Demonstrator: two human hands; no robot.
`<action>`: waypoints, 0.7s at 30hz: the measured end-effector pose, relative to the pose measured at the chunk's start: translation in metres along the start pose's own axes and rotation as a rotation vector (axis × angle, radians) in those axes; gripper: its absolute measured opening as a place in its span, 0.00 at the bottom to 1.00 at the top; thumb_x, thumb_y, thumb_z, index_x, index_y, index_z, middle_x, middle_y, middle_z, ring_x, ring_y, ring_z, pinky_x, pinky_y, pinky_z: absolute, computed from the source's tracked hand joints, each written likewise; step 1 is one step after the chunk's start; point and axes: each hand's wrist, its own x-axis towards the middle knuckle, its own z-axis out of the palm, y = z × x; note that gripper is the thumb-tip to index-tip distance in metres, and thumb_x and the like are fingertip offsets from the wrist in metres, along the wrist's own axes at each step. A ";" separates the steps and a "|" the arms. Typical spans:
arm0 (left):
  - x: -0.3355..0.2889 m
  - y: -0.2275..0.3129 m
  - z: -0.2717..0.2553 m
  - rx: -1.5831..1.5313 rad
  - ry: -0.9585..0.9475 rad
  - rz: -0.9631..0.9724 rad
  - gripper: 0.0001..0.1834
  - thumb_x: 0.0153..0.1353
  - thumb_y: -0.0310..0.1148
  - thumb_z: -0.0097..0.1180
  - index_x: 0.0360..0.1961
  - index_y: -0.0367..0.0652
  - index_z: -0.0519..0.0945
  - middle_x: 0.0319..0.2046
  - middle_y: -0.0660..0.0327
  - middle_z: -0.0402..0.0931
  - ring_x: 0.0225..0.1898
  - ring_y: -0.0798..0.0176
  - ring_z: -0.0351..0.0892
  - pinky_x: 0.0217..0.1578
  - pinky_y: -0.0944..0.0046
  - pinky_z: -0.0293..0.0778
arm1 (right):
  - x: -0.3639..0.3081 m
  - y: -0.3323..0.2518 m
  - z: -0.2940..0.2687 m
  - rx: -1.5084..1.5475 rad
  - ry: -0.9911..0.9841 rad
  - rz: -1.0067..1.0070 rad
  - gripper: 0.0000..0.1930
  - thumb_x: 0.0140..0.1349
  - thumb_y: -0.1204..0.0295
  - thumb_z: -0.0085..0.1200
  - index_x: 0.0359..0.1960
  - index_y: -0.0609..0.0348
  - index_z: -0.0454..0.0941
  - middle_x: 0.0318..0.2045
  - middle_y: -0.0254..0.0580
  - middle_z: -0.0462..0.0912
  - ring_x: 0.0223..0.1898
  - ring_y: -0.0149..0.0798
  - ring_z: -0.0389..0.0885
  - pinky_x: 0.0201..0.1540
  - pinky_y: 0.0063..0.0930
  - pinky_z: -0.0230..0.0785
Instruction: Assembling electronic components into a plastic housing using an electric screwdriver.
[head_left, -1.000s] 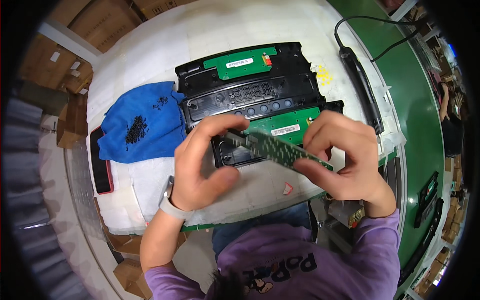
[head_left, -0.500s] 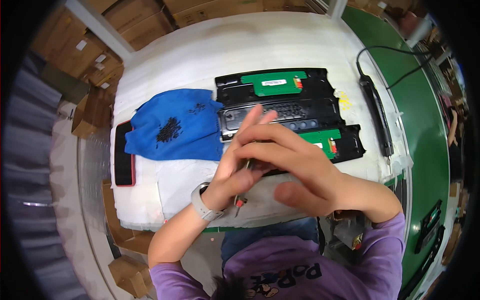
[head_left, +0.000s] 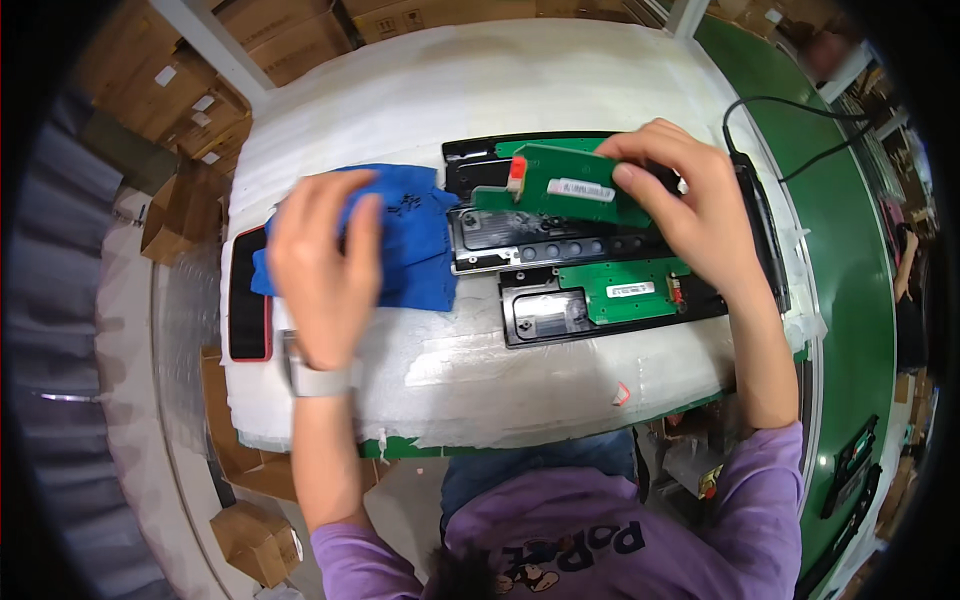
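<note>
My right hand (head_left: 690,190) pinches a green circuit board (head_left: 575,190) by its right end, between thumb and fingers. The board carries a white label and a red connector (head_left: 516,172). It is held tilted over the middle black plastic panel (head_left: 490,228), hiding part of that panel and the one behind. To the left, my left hand (head_left: 325,250) hovers at the blue cloth (head_left: 415,260), thumb and fingers apart, slightly blurred. Small black screws (head_left: 405,204) lie on the cloth; the hand covers the rest of the pile.
The front black panel (head_left: 545,318) holds another green board (head_left: 632,290), and the back panel (head_left: 470,152) holds one too. A corded black electric screwdriver (head_left: 765,240) lies at the right. A red-edged phone (head_left: 250,300) lies at the left. A small red-edged scrap (head_left: 622,393) rests near the front edge.
My hands, together over the front of the table before, have parted. The right has carried the board forward and right over the panels; the left has moved left to the cloth.
</note>
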 end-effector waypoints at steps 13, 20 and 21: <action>-0.016 -0.049 0.000 0.320 -0.345 -0.149 0.09 0.47 0.28 0.61 0.28 0.35 0.77 0.27 0.53 0.71 0.29 0.48 0.72 0.29 0.58 0.68 | -0.009 0.060 0.017 0.140 -0.370 0.204 0.06 0.54 0.78 0.50 0.33 0.67 0.76 0.29 0.40 0.77 0.30 0.34 0.71 0.36 0.26 0.63; -0.017 -0.050 0.005 0.244 -0.280 -0.153 0.03 0.50 0.22 0.56 0.25 0.33 0.74 0.23 0.53 0.69 0.25 0.51 0.70 0.26 0.60 0.65 | -0.013 0.051 0.019 -0.126 -0.294 0.042 0.13 0.47 0.75 0.58 0.36 0.64 0.78 0.32 0.44 0.74 0.38 0.43 0.72 0.43 0.32 0.66; -0.017 -0.051 0.006 0.243 -0.283 -0.153 0.03 0.50 0.22 0.56 0.25 0.33 0.74 0.23 0.53 0.69 0.25 0.51 0.70 0.26 0.60 0.65 | -0.014 0.048 0.020 -0.125 -0.296 0.046 0.13 0.47 0.75 0.58 0.36 0.64 0.78 0.32 0.44 0.74 0.38 0.43 0.72 0.43 0.32 0.66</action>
